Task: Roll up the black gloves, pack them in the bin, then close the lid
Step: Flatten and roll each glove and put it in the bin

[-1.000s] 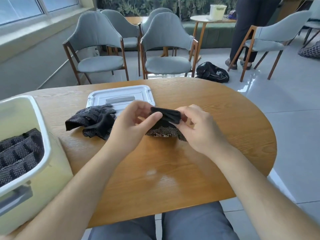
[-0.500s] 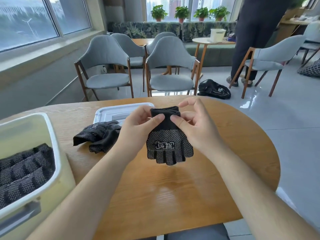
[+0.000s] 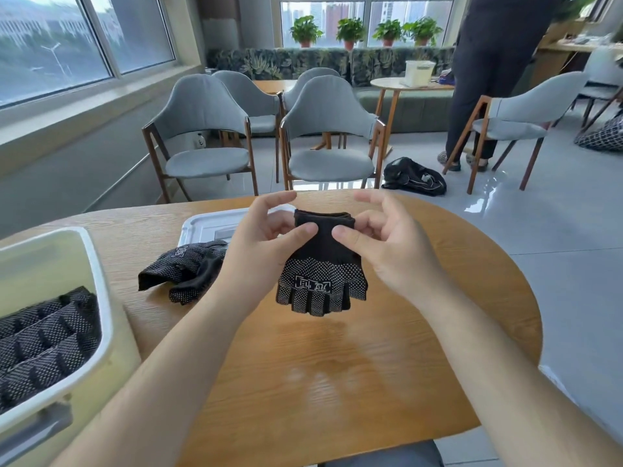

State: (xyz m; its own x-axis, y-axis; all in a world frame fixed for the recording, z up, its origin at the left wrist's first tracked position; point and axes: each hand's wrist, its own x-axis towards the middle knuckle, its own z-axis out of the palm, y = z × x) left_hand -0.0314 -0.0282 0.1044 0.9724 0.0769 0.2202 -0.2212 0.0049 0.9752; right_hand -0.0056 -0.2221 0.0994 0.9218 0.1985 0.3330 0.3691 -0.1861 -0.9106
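A black dotted fingerless glove (image 3: 322, 274) hangs above the wooden table (image 3: 337, 365), cuff up and finger stubs down. My left hand (image 3: 259, 251) pinches the cuff's left side between thumb and fingers. My right hand (image 3: 387, 244) pinches the right side the same way. More black gloves (image 3: 188, 269) lie in a loose pile on the table to the left. The pale bin (image 3: 101, 318) stands at the left edge, with rolled gloves (image 3: 43, 342) inside. Its white lid (image 3: 215, 227) lies flat behind my hands, partly hidden.
Grey chairs (image 3: 330, 136) stand just beyond the table's far edge. A black bag (image 3: 414, 176) lies on the floor behind the table. A person (image 3: 488, 79) stands at the back right by a small round table (image 3: 404, 85).
Both hands have lifted the glove off the table and it now hangs unfolded by its cuff. The camera view has tilted upward.
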